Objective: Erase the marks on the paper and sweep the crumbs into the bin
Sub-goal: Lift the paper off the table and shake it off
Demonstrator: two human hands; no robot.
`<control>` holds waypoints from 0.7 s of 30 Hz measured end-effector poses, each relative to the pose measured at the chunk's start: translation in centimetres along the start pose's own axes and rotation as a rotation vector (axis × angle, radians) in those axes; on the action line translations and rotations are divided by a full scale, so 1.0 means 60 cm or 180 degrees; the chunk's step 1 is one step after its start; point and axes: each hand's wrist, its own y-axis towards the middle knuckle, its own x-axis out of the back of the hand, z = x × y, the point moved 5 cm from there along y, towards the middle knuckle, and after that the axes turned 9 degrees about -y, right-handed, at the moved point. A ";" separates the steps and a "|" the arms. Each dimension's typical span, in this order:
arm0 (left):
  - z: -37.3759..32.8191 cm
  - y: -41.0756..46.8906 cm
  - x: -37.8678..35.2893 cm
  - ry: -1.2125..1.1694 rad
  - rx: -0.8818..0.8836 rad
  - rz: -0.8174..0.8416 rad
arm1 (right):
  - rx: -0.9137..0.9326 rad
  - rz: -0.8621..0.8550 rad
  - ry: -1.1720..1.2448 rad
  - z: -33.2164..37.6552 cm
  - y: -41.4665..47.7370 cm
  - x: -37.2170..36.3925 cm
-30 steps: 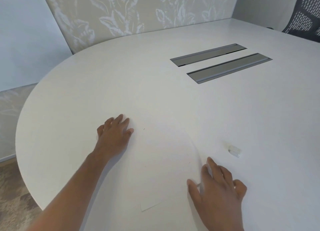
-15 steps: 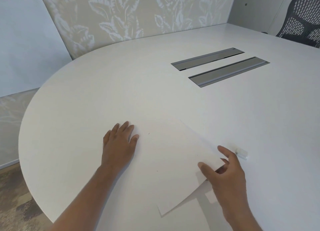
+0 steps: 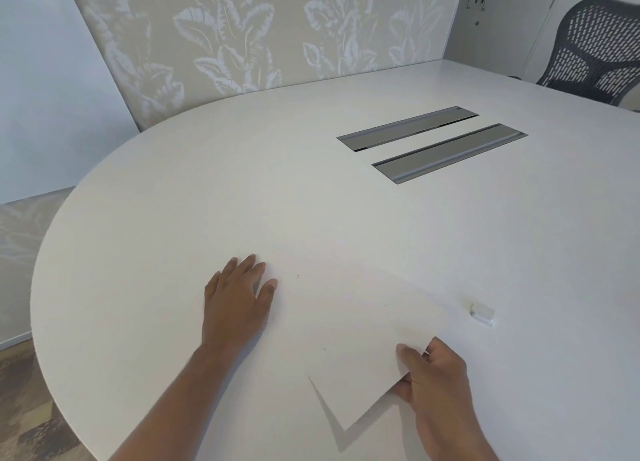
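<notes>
A white sheet of paper (image 3: 349, 325) lies on the white table (image 3: 242, 190) in front of me, with a few tiny dark specks on it. My left hand (image 3: 235, 301) rests flat, fingers spread, on the paper's left part. My right hand (image 3: 433, 374) pinches the paper's right edge between thumb and fingers and holds that side lifted off the table, so a shadow falls under the near corner. A small white eraser (image 3: 482, 313) lies on the table just right of the paper, beyond my right hand. No bin is in view.
Two grey cable-slot covers (image 3: 446, 152) are set into the table farther back. A dark mesh office chair (image 3: 599, 52) stands at the far right. A leaf-patterned wall panel (image 3: 242, 35) runs behind the table's curved left edge, with carpet floor (image 3: 24, 408) below.
My right hand went from lying on the paper's right edge to gripping it and lifting that side up. My left hand stayed flat on the paper.
</notes>
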 end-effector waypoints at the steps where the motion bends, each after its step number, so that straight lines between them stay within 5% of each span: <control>1: 0.001 0.001 0.006 -0.0242 0.0041 -0.0052 | -0.0029 0.0051 0.0098 0.004 0.003 0.003; 9: -0.033 0.036 0.062 -0.2855 0.0858 0.0337 | -0.0065 0.0493 0.0436 0.050 0.029 0.036; 17: -0.065 0.023 0.066 -0.3244 0.0951 0.0637 | 0.0143 0.0639 -0.0097 0.099 0.062 0.056; 21: -0.060 0.003 0.069 -0.3264 0.0947 0.0308 | 0.0498 0.0393 -0.0447 0.127 0.072 0.059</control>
